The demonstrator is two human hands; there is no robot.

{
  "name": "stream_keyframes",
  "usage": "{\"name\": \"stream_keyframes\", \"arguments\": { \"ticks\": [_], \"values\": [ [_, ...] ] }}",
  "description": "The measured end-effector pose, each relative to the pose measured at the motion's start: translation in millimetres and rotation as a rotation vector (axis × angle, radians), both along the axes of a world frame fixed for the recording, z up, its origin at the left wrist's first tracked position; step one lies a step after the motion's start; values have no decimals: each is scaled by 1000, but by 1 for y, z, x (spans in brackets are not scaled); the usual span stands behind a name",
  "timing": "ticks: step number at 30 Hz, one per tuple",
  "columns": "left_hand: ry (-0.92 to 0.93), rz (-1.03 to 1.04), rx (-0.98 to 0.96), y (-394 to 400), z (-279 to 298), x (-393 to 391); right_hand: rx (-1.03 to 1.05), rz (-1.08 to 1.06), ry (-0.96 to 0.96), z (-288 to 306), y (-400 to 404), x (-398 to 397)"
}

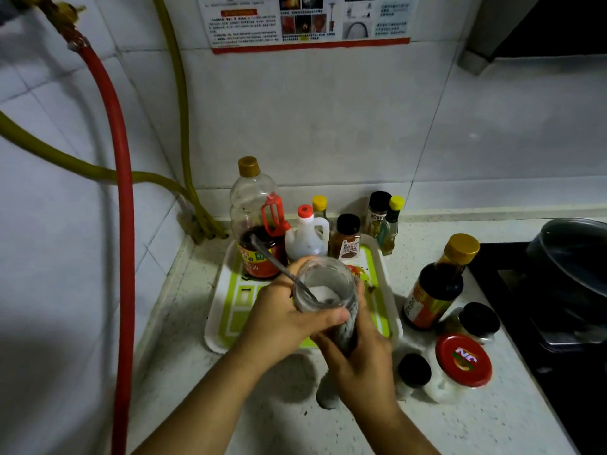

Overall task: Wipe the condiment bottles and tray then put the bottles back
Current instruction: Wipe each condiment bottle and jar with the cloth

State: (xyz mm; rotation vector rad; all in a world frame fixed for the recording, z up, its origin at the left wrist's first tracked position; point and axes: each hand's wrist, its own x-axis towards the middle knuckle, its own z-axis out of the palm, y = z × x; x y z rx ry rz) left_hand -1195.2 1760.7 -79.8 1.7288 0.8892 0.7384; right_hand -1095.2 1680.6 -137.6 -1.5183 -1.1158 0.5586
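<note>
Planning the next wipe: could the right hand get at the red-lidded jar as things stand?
Probably not yet: the right hand and left hand both hold the open jar. Otherwise the red-lidded jar stands unobstructed beside it.

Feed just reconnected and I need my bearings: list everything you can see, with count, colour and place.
Tray: 1, white and green, counter centre.
Big bottle: 1, clear, dark liquid, red handle, tray back left.
Jug: 1, white, red cap, tray back.
Spice jar: 1, black lid, tray back right.
Small bottles: 3, two yellow-capped, one black-capped, behind tray.
Sauce bottle: 1, dark, gold cap, right of tray.
Black-lidded jars: 2, counter right.
Red-lidded jar: 1, counter right.
Pot: 1, grey, on stove.
Hoses: red and yellow, left wall.
Open jar: 1, clear, spoon inside, held over tray.
Left hand: grips jar.
Right hand: grips jar lower down.
</note>
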Motion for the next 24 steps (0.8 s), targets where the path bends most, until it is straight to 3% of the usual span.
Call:
{"name": "stream_keyframes", "arguments": {
  "ticks": [3,5,9,13,16,20,24],
  "values": [
    [-54,198,25,-7,-1,9,63,-126,-112,-4,1,-11],
    [-37,233,29,-12,0,13,45,-89,-80,-1,4,-13],
    [-44,113,-118,-17,0,7,46,-45,70,3,8,3],
    [-58,0,-204,5,3,-9,44,72,95,12,5,24],
    [36,-89,-191,18,5,-14,23,153,142,15,4,28],
    [8,-167,-249,21,5,-15,10,229,224,15,4,27],
    [69,-155,-157,18,6,-13,10,215,249,12,3,22]
  ]
}}
